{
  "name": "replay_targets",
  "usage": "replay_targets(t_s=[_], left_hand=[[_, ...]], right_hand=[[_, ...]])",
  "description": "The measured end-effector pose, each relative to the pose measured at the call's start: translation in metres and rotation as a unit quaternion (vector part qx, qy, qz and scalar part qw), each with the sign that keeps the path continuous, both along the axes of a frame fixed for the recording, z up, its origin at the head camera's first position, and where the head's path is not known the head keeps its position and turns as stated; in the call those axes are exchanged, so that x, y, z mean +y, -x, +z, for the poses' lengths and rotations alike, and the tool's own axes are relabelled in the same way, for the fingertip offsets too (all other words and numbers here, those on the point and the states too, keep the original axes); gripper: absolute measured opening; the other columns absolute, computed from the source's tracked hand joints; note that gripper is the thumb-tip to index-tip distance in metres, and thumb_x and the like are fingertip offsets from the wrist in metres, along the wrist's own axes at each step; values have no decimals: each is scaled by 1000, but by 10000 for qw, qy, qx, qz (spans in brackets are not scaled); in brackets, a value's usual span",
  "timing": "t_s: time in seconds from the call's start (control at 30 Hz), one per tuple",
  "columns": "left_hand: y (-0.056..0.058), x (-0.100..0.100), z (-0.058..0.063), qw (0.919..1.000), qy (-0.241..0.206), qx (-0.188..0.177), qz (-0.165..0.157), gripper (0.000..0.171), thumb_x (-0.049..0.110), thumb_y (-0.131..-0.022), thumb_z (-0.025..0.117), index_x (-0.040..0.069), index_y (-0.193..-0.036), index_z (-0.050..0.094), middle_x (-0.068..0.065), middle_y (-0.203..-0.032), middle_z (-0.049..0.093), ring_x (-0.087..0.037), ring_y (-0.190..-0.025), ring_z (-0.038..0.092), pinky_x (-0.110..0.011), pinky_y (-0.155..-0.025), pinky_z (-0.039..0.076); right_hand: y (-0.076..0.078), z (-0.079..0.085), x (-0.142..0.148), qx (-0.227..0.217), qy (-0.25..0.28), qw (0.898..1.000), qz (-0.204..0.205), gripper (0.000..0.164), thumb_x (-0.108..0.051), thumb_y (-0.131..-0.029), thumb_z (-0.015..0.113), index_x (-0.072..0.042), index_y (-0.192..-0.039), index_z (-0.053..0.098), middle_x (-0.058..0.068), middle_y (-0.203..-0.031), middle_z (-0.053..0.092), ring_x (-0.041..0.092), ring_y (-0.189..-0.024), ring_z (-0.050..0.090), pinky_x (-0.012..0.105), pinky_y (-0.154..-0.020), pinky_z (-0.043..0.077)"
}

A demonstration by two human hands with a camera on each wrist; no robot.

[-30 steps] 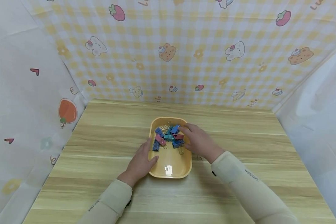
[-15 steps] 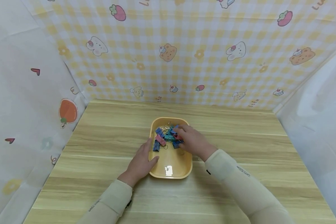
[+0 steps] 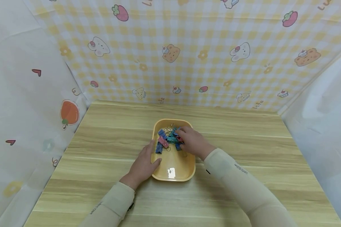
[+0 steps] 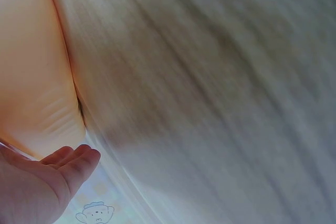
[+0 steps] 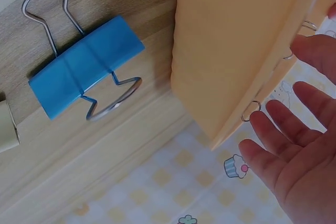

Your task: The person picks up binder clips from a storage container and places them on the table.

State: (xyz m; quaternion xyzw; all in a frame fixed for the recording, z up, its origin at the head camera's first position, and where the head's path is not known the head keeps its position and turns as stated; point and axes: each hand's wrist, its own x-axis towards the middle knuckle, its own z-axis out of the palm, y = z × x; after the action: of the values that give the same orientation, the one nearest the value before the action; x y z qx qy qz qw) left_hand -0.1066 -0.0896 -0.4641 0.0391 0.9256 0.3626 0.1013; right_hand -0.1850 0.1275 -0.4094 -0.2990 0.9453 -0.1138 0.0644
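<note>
A yellow-orange plastic tray (image 3: 176, 162) stands on the table, with several binder clips in its far half. Among them are a pink binder clip (image 3: 163, 142), a teal binder clip (image 3: 172, 140) and a blue binder clip (image 3: 158, 148). My left hand (image 3: 141, 165) rests against the tray's left wall, thumb spread over the rim. From the right, my right hand (image 3: 195, 142) reaches over the rim, its fingertips down among the clips and partly hiding them. Its fingers (image 5: 275, 129) look loosely extended in the right wrist view, near wire handles showing at the rim.
Outside the tray, a larger blue binder clip (image 5: 86, 66) lies on the wood-grain table (image 5: 152, 72); my right arm mostly hides it from the head view. A checked cloth (image 3: 147, 78) hangs behind the table's far edge, with white sheets at both sides.
My right hand has moved left, further over the clips, and covers more of the red and blue ones. The left hand and the tray stay in place.
</note>
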Motion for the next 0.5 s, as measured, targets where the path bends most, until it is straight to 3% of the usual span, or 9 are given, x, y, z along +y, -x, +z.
replay_targets(t_s=[0.2,0.5], left_hand=[[0,0,0,10000,-9,-69,24,82,33,-92,62,13,-156,14,-20,-152,31,-38,-138,34,-53,-109,33],[0,0,0,9999,-15,-140,67,82,34,-93,61,15,-156,14,-19,-153,30,-37,-138,34,-52,-109,33]], right_hand=[[3,-3,-4,-140,-286,9995,-76,48,-13,-85,73,-10,-131,58,8,-113,55,19,-90,53,35,-82,52],[9,-9,-6,-121,-503,9986,54,40,-12,-86,71,-8,-125,60,10,-114,56,21,-97,54,36,-85,52]])
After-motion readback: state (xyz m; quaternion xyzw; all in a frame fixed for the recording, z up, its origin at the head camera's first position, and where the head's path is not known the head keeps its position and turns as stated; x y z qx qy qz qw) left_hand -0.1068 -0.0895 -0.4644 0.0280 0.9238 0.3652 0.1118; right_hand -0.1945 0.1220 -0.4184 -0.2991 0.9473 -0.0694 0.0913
